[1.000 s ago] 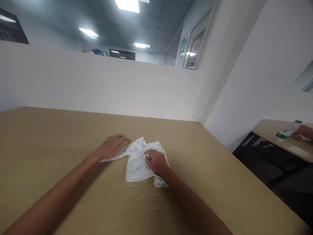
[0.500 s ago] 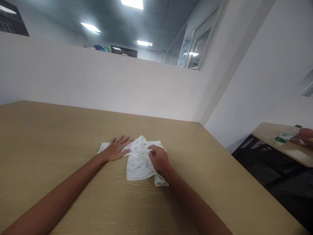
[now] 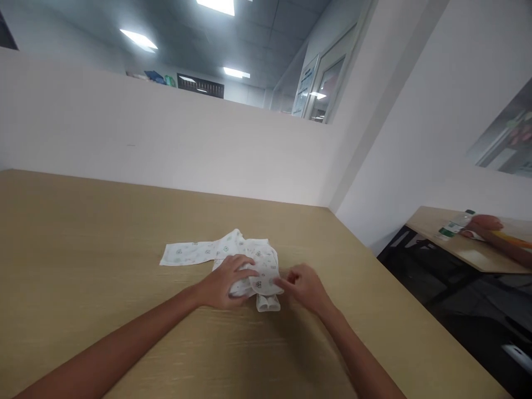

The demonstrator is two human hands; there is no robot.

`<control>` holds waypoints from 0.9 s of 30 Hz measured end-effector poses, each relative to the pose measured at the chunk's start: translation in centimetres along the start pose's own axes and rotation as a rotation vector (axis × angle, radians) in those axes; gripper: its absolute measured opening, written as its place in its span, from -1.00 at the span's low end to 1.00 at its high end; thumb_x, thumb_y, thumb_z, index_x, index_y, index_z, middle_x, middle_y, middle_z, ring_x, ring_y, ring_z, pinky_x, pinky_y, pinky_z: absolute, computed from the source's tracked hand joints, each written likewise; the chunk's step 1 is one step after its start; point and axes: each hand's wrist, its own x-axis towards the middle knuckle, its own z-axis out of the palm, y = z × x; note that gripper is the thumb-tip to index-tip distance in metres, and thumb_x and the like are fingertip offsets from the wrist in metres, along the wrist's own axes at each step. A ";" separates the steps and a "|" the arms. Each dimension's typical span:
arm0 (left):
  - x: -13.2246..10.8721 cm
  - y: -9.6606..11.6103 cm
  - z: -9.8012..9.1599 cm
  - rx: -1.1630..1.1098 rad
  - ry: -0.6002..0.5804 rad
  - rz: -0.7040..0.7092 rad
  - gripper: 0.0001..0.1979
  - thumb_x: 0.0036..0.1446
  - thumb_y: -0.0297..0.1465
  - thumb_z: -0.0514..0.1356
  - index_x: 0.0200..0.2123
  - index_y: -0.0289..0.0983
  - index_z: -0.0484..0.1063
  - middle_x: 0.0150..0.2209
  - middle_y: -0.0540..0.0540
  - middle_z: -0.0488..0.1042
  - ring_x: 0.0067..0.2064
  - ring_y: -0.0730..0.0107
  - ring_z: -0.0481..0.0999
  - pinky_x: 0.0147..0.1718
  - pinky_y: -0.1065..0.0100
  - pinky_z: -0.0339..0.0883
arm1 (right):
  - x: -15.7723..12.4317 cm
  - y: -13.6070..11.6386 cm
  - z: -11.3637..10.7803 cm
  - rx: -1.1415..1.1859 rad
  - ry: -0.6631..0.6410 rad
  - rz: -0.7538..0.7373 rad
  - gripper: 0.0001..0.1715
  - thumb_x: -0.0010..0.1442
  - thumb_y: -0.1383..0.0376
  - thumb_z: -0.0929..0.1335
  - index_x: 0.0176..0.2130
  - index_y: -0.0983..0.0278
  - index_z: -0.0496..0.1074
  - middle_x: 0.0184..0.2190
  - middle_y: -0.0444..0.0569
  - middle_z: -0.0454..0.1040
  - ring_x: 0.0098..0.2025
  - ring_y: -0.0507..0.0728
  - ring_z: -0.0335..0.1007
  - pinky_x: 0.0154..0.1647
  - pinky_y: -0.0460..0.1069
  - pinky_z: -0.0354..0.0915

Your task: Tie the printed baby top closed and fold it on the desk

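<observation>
half curled left hand [image 3: 224,281], right [image 3: 307,288] touching cloth [image 3: 264,267]

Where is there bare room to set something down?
Bare tabletop lies between the patterned white cloth and the low wall, and left of the cloth. Crowded: the cloth's right half, with the left hand on it and the right hand at its right edge.

From the wearer's head, the camera is looking forward and down over the table [image 3: 124,221], facing a white partition [image 3: 208,149]; it is sitting near, above both forearms [image 3: 124,341], and is framing the printed white cloth [image 3: 264,266] just below centre.
</observation>
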 end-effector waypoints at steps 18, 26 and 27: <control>0.0 -0.9 0.3 -0.224 0.077 -0.036 -0.91 0.26 -0.51 0.09 -0.19 -0.24 0.32 -0.16 -0.09 0.42 -0.08 0.31 0.35 0.00 0.23 0.24 | 1.0 8.5 -4.6 0.218 -0.010 0.174 -0.67 0.05 0.07 0.36 -0.41 0.27 0.28 -0.57 -0.17 0.32 -0.51 0.02 0.26 -0.48 -0.13 0.07; 0.0 -1.0 0.1 -0.195 0.044 0.012 -0.92 0.19 -0.52 0.10 -0.25 -0.25 0.29 -0.18 -0.10 0.42 -0.10 0.29 0.34 0.00 0.23 0.25 | 8.0 11.4 -8.7 -0.060 0.520 -0.030 -0.75 0.10 0.14 0.28 -0.30 0.27 0.40 -0.39 0.01 0.51 -0.34 0.14 0.46 -0.26 0.00 0.34; 0.0 -1.0 0.1 -0.189 0.044 0.019 -0.93 0.19 -0.51 0.11 -0.25 -0.25 0.30 -0.18 -0.10 0.42 -0.09 0.29 0.35 0.01 0.23 0.26 | 8.3 11.8 -8.9 -0.063 0.577 -0.067 -0.74 0.11 0.17 0.27 -0.27 0.28 0.42 -0.32 0.05 0.53 -0.28 0.15 0.48 -0.22 0.02 0.37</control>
